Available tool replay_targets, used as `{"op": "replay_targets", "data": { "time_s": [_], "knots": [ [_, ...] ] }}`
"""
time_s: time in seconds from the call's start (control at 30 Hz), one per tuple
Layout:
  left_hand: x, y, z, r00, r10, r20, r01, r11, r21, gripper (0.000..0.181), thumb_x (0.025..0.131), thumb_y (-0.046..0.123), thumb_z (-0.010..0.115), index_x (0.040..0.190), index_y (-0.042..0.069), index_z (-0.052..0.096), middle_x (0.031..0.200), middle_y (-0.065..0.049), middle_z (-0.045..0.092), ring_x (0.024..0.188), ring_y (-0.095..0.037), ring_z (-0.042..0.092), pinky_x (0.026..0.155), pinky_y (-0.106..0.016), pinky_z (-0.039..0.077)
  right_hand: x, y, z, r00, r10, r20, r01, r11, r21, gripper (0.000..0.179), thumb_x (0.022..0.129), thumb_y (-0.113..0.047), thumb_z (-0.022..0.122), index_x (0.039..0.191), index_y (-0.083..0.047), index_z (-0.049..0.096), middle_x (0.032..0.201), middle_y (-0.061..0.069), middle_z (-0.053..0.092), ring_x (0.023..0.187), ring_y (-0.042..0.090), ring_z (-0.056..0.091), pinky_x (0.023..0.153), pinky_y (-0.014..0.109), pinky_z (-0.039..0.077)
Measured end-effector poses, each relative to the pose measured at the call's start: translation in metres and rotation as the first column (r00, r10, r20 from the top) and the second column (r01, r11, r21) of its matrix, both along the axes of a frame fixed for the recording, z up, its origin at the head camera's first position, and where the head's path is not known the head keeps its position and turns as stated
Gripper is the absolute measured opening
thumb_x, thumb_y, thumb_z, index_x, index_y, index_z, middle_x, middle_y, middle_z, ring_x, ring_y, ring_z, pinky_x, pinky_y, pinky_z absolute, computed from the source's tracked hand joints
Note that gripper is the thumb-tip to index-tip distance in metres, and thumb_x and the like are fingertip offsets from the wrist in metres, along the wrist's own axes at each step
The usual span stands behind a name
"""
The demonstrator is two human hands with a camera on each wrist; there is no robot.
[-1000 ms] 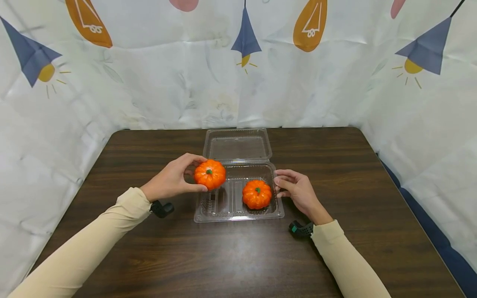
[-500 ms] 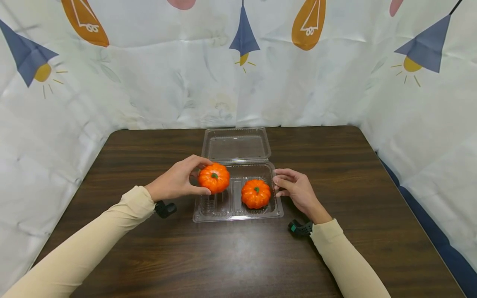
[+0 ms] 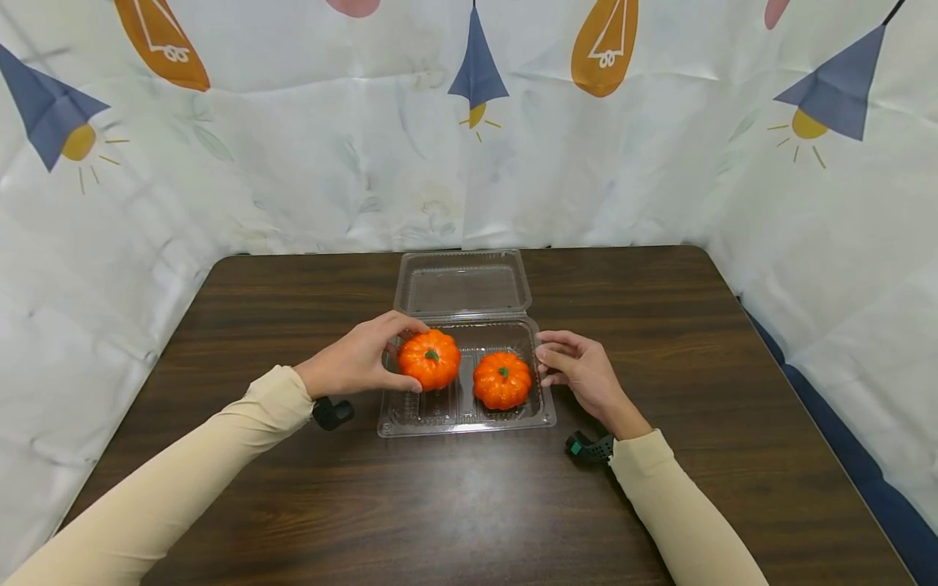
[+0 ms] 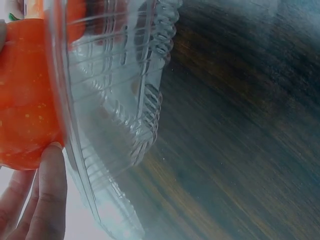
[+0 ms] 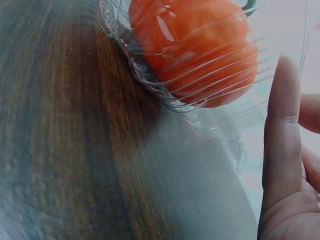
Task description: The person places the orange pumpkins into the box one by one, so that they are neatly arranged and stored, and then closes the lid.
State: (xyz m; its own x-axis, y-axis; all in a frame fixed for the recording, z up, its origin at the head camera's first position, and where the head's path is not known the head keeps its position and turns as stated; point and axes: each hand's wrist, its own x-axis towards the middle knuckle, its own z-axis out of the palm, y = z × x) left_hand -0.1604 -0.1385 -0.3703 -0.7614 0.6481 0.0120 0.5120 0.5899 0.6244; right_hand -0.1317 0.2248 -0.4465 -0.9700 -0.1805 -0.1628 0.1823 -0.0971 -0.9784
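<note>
My left hand (image 3: 365, 358) grips an orange pumpkin (image 3: 429, 360) with thumb and fingers on its sides, over the left compartment of a clear plastic clamshell container (image 3: 469, 427). In the left wrist view, the held pumpkin (image 4: 27, 95) is right at the container's rim, with the thumb (image 4: 51, 190) against its underside. A second pumpkin (image 3: 502, 380) sits in the right compartment, its green stem up. On the right side, my right hand (image 3: 586, 374) pinches the container's rim. The right wrist view shows the second pumpkin (image 5: 195, 50) through the ribbed wall beside the thumb (image 5: 283, 125).
The container's lid (image 3: 463, 283) lies folded back behind it, near the table's far edge. Under everything is a dark wood-grain table (image 3: 469, 513). A white printed curtain (image 3: 308, 163) hangs around the back and sides.
My left hand has moved right and toward me with its pumpkin, from the container's left edge to over the left compartment. The right hand and the second pumpkin stay put.
</note>
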Motion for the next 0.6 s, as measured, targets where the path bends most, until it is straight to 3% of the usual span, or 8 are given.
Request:
{"op": "replay_targets", "data": {
  "time_s": [0.6],
  "knots": [
    [0.0019,0.0086,-0.0011,0.999,-0.053,0.012,0.054,0.996,-0.065,0.073,0.077,0.036,0.092,0.138,0.015,0.058,0.134,-0.004,0.06,0.114,-0.021,0.063,0.091,-0.038,0.059,-0.0005,0.0003,0.0003,1.0,0.003,-0.011,-0.003,1.0,0.003,0.046,0.099,-0.009,0.069,0.139,0.008,0.054,0.098,-0.004,0.073,0.077,0.011,0.068,0.069,0.026,0.065]
  ]
}}
